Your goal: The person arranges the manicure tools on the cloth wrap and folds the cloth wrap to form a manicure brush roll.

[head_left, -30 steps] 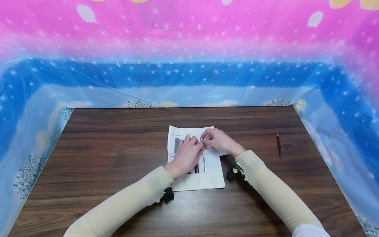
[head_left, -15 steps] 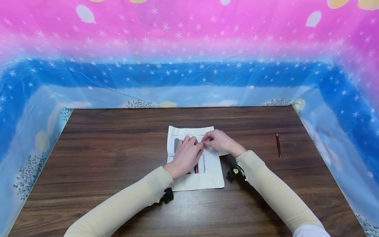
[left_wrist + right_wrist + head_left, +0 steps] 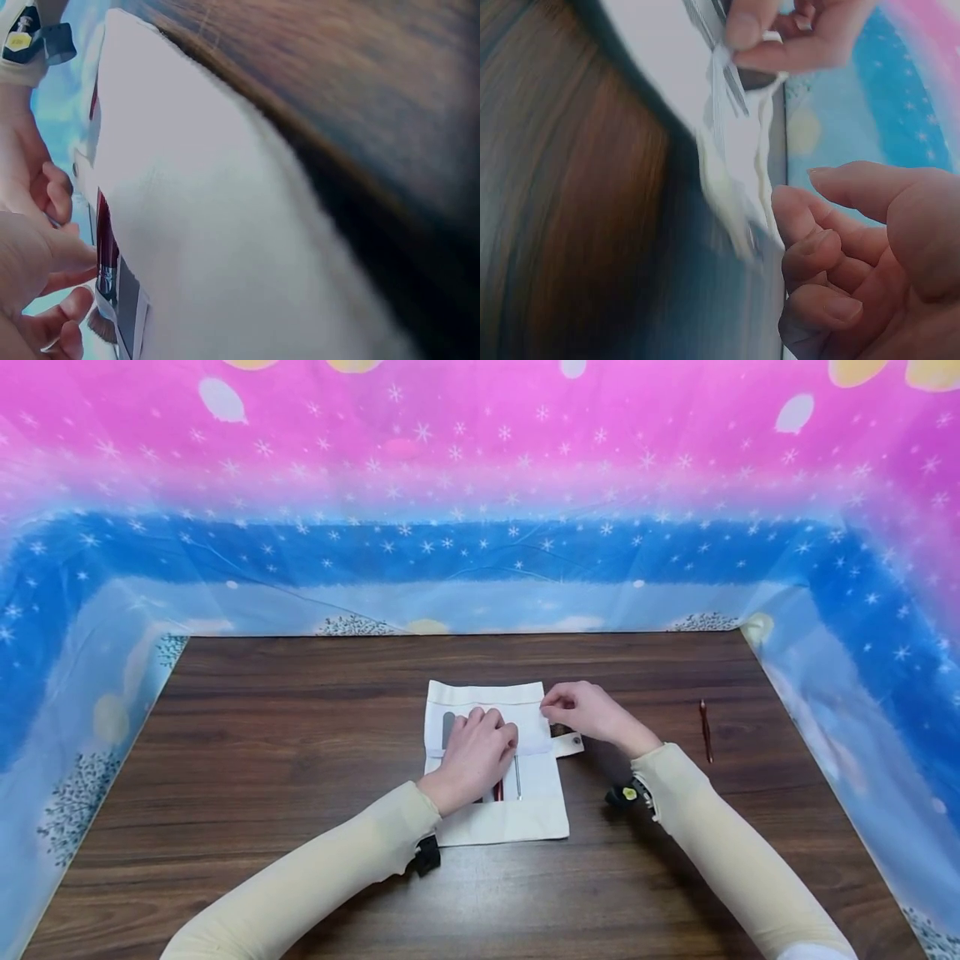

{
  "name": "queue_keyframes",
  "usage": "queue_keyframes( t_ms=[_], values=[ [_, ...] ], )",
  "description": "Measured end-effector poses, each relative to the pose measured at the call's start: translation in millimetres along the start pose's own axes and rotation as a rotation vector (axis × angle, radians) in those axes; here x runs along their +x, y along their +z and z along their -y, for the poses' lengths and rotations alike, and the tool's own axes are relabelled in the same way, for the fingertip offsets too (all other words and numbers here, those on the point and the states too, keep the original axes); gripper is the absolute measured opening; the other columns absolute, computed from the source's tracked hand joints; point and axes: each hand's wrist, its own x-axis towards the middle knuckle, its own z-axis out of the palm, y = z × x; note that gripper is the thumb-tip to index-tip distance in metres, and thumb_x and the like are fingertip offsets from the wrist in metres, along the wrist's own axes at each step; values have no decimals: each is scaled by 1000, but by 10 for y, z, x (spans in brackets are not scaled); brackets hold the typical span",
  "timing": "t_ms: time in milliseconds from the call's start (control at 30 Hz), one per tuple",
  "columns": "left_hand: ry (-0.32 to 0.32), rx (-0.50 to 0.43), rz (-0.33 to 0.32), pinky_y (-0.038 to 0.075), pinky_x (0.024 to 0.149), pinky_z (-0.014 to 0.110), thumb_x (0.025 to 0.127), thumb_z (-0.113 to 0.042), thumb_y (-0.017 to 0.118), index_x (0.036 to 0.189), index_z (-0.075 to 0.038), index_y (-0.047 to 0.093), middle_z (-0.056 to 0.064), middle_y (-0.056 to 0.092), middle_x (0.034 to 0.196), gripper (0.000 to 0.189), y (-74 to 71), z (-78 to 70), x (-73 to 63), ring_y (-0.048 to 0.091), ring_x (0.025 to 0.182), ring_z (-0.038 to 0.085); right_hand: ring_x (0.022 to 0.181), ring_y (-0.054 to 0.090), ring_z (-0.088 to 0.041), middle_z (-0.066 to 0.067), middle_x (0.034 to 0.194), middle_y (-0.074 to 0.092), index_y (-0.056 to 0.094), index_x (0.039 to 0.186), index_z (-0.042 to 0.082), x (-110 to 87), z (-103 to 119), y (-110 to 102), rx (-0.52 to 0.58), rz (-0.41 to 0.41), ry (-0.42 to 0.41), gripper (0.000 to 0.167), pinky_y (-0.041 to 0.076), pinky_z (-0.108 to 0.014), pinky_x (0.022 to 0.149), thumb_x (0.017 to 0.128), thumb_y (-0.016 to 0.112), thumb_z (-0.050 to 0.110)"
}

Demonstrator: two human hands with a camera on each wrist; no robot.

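A cream fabric tool roll (image 3: 502,823) lies open on the table. My left hand (image 3: 480,747) is over its middle, thumb and forefinger pinching the white elastic band (image 3: 718,82), as the right wrist view shows. Around that hand, in the roll, are a grey flat tool (image 3: 448,727), a brush with a dark red handle (image 3: 107,232) and a slim metal tool (image 3: 517,777). Beside the roll's upper right edge, my right hand (image 3: 592,710) hovers with loosely bent fingers; the thumb stands apart from them and nothing is between them in the right wrist view.
From the roll's right side sticks out a closing strap (image 3: 568,744) with a snap button. Farther right a thin reddish-brown stick-like tool (image 3: 706,732) lies on the wooden table (image 3: 300,710). A patterned curtain (image 3: 480,552) encloses the table's back and sides.
My right hand has let go by the left fingertips and moved right, off the roll, uncovering the snap strap. The left hand has stayed in place.
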Motion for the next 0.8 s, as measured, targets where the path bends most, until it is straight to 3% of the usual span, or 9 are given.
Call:
queue_keyframes(
  t_ms=[400, 800],
  values=[
    [13, -35, 21, 44, 82, 46, 100, -18, 68, 110, -17, 78, 4, 66, 107, 14, -16, -35, 28, 56, 95, 26, 82, 67, -23, -8, 92, 74, 72, 115, 3, -397, -418, -465, -67, -105, 60, 26, 50, -36, 75, 106, 61, 25],
    [18, 21, 23, 43, 80, 44, 99, -20, 70, 104, -19, 78, 2, 64, 103, 9, 27, -52, 49, 53, 95, 24, 85, 68, -27, -14, 98, 76, 69, 119, -1, -770, -987, -969, -177, -205, 187, 34, 49, -40, 76, 109, 55, 27]
  ],
)
